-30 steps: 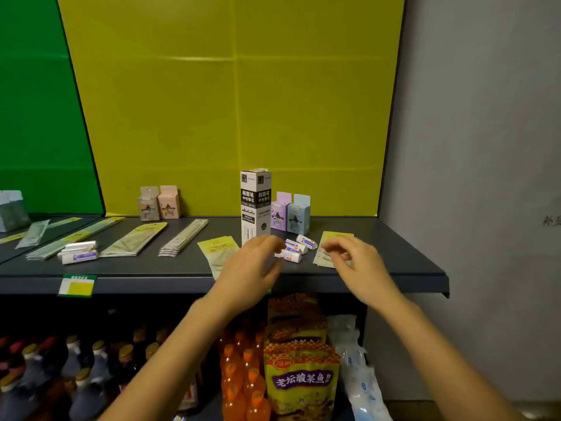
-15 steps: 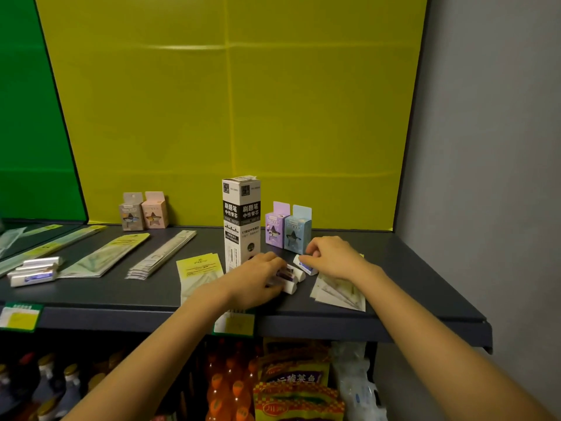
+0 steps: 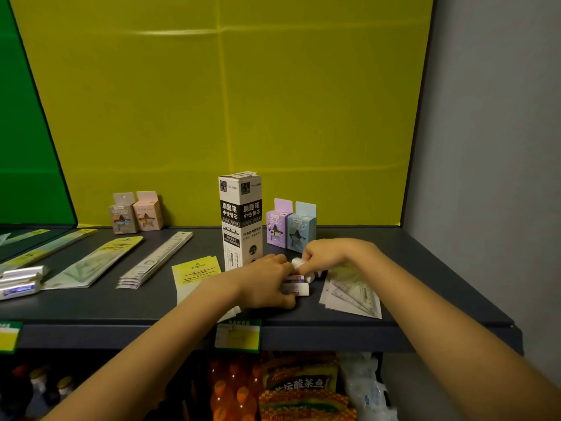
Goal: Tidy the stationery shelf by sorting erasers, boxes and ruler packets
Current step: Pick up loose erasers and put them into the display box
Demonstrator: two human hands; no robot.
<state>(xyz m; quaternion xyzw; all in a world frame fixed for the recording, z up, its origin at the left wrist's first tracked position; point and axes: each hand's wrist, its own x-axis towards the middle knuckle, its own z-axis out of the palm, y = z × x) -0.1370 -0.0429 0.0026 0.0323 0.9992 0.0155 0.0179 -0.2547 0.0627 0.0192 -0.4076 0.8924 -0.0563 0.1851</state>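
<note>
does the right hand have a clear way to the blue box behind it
Probably yes: the blue box stands just behind the right hand with nothing between them. Its fingers pinch an eraser, though, so it would likely need to drop that first. The left hand grips other erasers.

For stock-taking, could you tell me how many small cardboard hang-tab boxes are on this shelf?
4: grey box and pink box back left; purple box and blue box beside the tall carton.

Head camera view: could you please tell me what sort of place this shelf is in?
Probably a small shop, or a mock-up: price labels on the shelf edge, ruler packets laid out for display, and orange drink bottles and snack bags stocked below.
</note>
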